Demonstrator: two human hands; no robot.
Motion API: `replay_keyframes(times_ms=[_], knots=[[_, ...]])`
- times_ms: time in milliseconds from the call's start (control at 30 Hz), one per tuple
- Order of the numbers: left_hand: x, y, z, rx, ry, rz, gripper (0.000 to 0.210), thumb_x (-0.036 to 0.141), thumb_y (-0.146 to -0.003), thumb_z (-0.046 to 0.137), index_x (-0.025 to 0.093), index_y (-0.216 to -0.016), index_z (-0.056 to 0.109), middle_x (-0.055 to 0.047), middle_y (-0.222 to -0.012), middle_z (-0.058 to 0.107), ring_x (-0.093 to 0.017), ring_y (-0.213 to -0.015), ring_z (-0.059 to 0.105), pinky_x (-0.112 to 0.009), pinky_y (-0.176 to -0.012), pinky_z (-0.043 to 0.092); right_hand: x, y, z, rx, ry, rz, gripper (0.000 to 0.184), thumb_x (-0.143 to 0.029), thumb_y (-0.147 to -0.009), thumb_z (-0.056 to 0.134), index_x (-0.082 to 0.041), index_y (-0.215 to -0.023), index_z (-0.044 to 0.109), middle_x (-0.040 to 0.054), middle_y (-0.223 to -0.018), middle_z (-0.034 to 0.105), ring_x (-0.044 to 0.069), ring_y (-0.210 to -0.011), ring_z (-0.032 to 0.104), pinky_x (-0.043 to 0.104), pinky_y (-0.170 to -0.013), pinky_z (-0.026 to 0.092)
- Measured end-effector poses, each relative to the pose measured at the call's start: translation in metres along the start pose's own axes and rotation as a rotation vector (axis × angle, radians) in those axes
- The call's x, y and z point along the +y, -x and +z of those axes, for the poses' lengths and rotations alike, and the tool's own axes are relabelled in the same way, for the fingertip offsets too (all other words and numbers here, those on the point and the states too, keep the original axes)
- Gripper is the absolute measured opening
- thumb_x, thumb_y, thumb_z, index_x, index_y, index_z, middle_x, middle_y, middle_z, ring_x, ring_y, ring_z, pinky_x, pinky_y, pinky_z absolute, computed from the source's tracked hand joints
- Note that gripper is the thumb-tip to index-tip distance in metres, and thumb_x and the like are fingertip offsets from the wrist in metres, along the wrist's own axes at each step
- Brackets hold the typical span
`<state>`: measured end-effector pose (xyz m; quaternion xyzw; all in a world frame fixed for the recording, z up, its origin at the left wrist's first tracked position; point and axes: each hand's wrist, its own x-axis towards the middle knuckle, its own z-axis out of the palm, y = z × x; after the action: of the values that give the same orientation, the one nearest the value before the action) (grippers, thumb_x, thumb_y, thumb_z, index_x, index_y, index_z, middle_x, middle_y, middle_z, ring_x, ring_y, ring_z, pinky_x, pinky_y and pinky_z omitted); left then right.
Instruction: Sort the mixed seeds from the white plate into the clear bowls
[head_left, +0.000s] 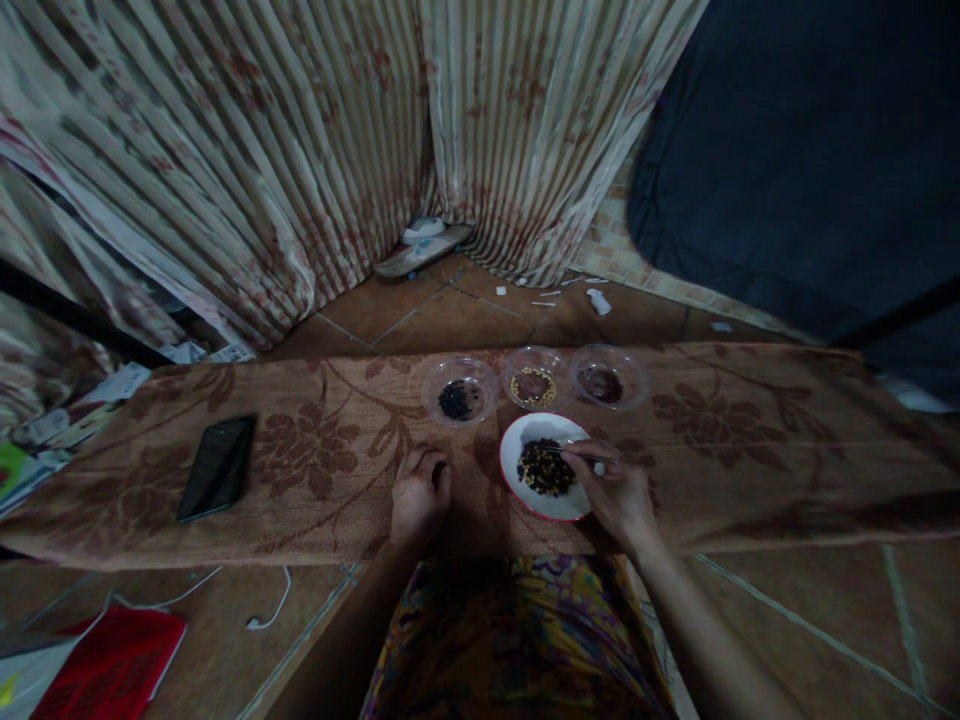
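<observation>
My right hand (pixel 611 490) is closed on a pair of thin metal tweezers (pixel 553 448), whose tips point into a white bowl (pixel 515 437) with a red rim. A mix of dark and yellow beans or kernels (pixel 546 470) lies in that bowl. My left hand (pixel 422 490) rests on the cloth left of the bowl, its fingers curled in with nothing visible in them. Behind the bowl stand three clear plastic bowls: one with black beans (pixel 454 400), one with yellow kernels (pixel 545 378), and one with dark reddish beans (pixel 601 384).
A brown flowered cloth (pixel 315 520) covers the narrow table. A black phone (pixel 216 468) lies at the left. Papers (pixel 97 392) sit beyond the left end. On the floor are a red bag (pixel 116 660), a white cable (pixel 281 600) and small white litter (pixel 598 301). Striped curtains (pixel 337 130) hang behind.
</observation>
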<state>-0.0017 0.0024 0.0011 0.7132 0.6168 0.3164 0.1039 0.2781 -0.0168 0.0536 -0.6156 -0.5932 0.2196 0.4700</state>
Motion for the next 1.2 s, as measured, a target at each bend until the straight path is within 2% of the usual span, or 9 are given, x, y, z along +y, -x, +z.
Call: replay_keyframes(times_ms=[200,333,467,600,800,1000,1200], knots=[[0.0,0.0,-0.001,-0.007,0.005,-0.004,0.013,0.023,-0.089,0.054,0.024,-0.095,0.065,-0.006,-0.103,0.066,-0.021,-0.1,0.062,-0.035,-0.093,0.051,-0.002,-0.009,-0.003,0.104,-0.075,0.065,0.027,-0.048,-0.082,0.069,-0.022,-0.083,0.076,0.0065,-0.086,0.077,0.024,-0.077,0.071,0.035,-0.07,0.055],[-0.001,0.0,-0.001,-0.004,-0.001,-0.002,0.015,0.023,-0.089,0.054,0.023,-0.097,0.066,-0.006,-0.105,0.067,-0.022,-0.102,0.063,-0.036,-0.093,0.051,-0.008,-0.04,0.001,0.224,-0.135,0.076,0.03,-0.049,-0.08,0.07,-0.019,-0.084,0.076,0.0081,-0.085,0.078,0.023,-0.071,0.071,0.034,-0.065,0.055],[-0.001,0.0,-0.001,0.012,-0.01,0.006,0.015,0.023,-0.089,0.052,0.022,-0.096,0.066,-0.006,-0.103,0.067,-0.022,-0.099,0.063,-0.035,-0.091,0.052,-0.016,-0.067,0.005,0.271,-0.169,0.034,0.026,-0.044,-0.08,0.071,-0.018,-0.083,0.075,0.0087,-0.089,0.077,0.021,-0.073,0.071,0.032,-0.065,0.055],[-0.001,-0.001,-0.002,0.017,-0.002,0.014,0.016,0.024,-0.09,0.052,0.022,-0.095,0.066,-0.006,-0.101,0.068,-0.021,-0.098,0.064,-0.034,-0.09,0.053,-0.012,-0.062,0.007,0.287,-0.178,0.043,0.026,-0.044,-0.08,0.072,-0.018,-0.083,0.074,0.0082,-0.089,0.077,0.021,-0.076,0.071,0.03,-0.067,0.055],[-0.002,-0.002,-0.003,0.006,0.003,0.004,0.016,0.025,-0.089,0.053,0.022,-0.095,0.067,-0.006,-0.101,0.068,-0.022,-0.099,0.063,-0.036,-0.092,0.052,0.006,-0.025,-0.002,0.248,-0.239,0.21,0.033,-0.048,-0.079,0.074,-0.018,-0.089,0.074,0.0087,-0.088,0.077,0.021,-0.07,0.07,0.028,-0.058,0.053],[-0.005,-0.002,-0.002,-0.023,0.01,0.005,0.017,0.027,-0.089,0.053,0.021,-0.098,0.067,-0.007,-0.104,0.068,-0.023,-0.102,0.062,-0.038,-0.095,0.051,0.014,0.001,-0.016,0.124,-0.116,0.154,0.027,-0.047,-0.081,0.073,-0.021,-0.086,0.075,0.007,-0.092,0.076,0.022,-0.083,0.071,0.032,-0.074,0.056],[-0.005,-0.002,-0.003,-0.047,0.009,-0.005,0.017,0.028,-0.09,0.053,0.021,-0.098,0.066,-0.007,-0.108,0.067,-0.024,-0.105,0.061,-0.038,-0.096,0.05,0.003,0.005,-0.017,-0.026,-0.065,0.098,0.024,-0.045,-0.086,0.067,-0.023,-0.086,0.075,0.0059,-0.094,0.076,0.023,-0.09,0.07,0.035,-0.081,0.055]])
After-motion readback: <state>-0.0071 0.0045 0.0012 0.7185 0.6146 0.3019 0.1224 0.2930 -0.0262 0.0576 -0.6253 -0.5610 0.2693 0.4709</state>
